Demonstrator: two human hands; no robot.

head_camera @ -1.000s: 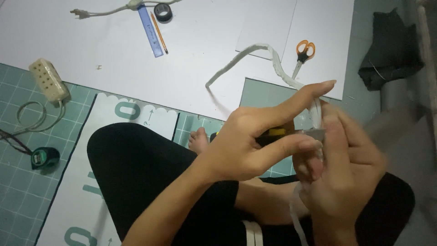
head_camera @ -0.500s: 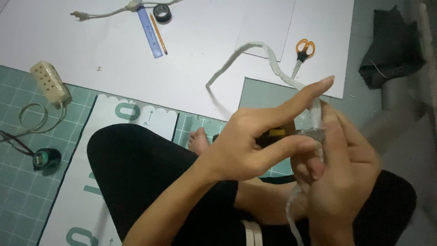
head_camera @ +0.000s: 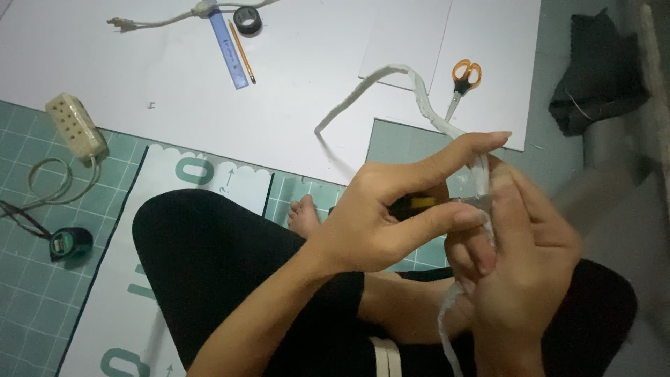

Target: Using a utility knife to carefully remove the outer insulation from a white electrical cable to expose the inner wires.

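My left hand [head_camera: 387,216] reaches across from the lower left and is closed around a small yellow and black cutter [head_camera: 419,204], with the forefinger stretched out over the top. Its metal tip meets a long white strip [head_camera: 419,87]. My right hand [head_camera: 527,269] pinches that strip just right of the cutter. The strip loops away over the white board and comes back through both hands. Its free end hangs down below my right hand. Both hands are above my crossed legs in black trousers [head_camera: 209,265].
Orange-handled scissors [head_camera: 462,77] lie on the white board [head_camera: 293,105] beyond the hands. A blue ruler [head_camera: 227,45], a pencil [head_camera: 242,42] and a black tape roll [head_camera: 247,19] lie farther back. A power strip [head_camera: 73,126] and a tape measure [head_camera: 70,243] sit on the green cutting mat [head_camera: 28,307] at left. Dark cloth [head_camera: 600,77] is at top right.
Both hands keep the same grip and place. The hanging end of the strip has swung slightly.
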